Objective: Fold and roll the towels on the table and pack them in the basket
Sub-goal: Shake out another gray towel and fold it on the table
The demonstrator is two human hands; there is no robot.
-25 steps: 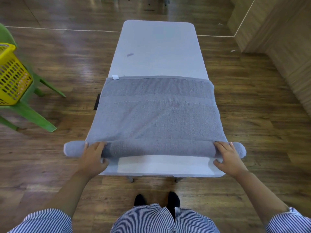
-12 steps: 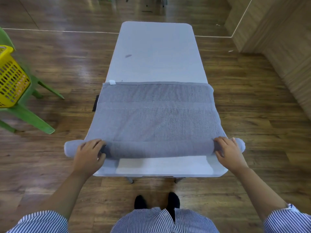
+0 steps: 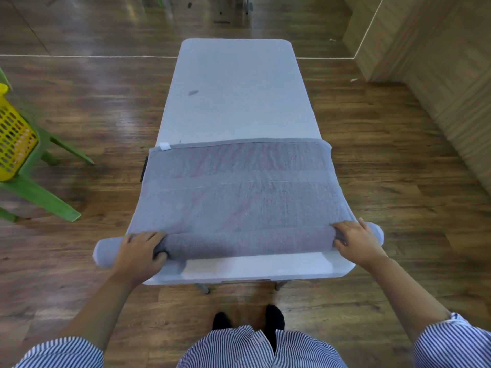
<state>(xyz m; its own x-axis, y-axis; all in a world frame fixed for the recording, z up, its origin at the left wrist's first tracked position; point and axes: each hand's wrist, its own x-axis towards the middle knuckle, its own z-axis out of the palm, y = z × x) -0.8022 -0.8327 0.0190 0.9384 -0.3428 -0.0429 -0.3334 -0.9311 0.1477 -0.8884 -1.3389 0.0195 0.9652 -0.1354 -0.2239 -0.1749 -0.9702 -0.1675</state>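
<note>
Scene: A person in a striped shirt stands at the near end of a long white bench on a wooden floor, seen from a head camera.
Towel: A grey towel lies flat across the near half of the bench, wider than the bench, so both sides overhang its edges. Its near edge is wound into a roll lying crosswise near the front edge of the bench; a white tag sits at the far left corner.
Left hand: The left hand lies over the left part of the roll, fingers curled over the top and thumb tucked at the near side, clasping it.
Right hand: The right hand covers the right part of the roll, fingers bent over it and pressing down; the roll's end sticks out past it.
Basket: A yellow basket sits on a green chair to the left, well apart from the bench.
Handling: The terry cloth looks soft, light and limp; the overhanging ends will likely sag and skew unless both hands stay wide apart and even.
Stage: Rolling under way, most of the towel not yet wound; packing not begun.
</note>
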